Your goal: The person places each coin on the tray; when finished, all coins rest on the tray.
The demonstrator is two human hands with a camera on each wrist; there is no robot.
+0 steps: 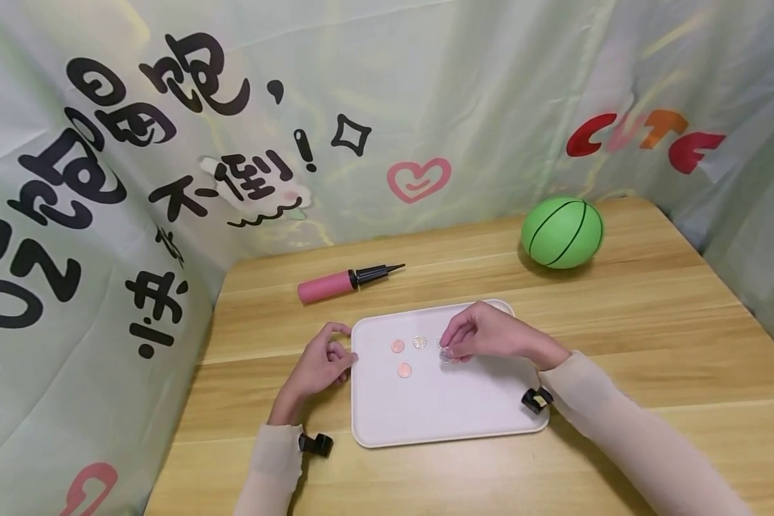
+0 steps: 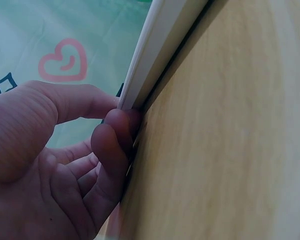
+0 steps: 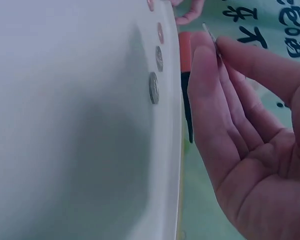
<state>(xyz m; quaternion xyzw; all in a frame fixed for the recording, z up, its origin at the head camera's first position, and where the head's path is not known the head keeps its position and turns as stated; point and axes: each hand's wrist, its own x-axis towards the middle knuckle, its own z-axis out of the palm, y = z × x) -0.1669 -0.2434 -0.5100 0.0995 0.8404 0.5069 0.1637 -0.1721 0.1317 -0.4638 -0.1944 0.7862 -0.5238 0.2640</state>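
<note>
A white tray (image 1: 451, 419) lies on the wooden table (image 1: 619, 315). Two copper coins (image 1: 397, 346) and a silver coin (image 1: 420, 342) lie on its far left part, seen in a row (image 3: 153, 88) in the right wrist view. My right hand (image 1: 448, 349) hovers just right of them and pinches a silver coin (image 3: 210, 34) edge-on between thumb and fingertips (image 3: 202, 55). At the tray's left rim (image 2: 160, 50), my left hand (image 1: 345, 355) has its curled fingers (image 2: 115, 135) pressed against the edge, thumb above.
A pink hand pump (image 1: 335, 284) with a black nozzle lies behind the tray. A green ball (image 1: 562, 232) sits at the back right. Printed cloth walls close in the table at the back and on both sides.
</note>
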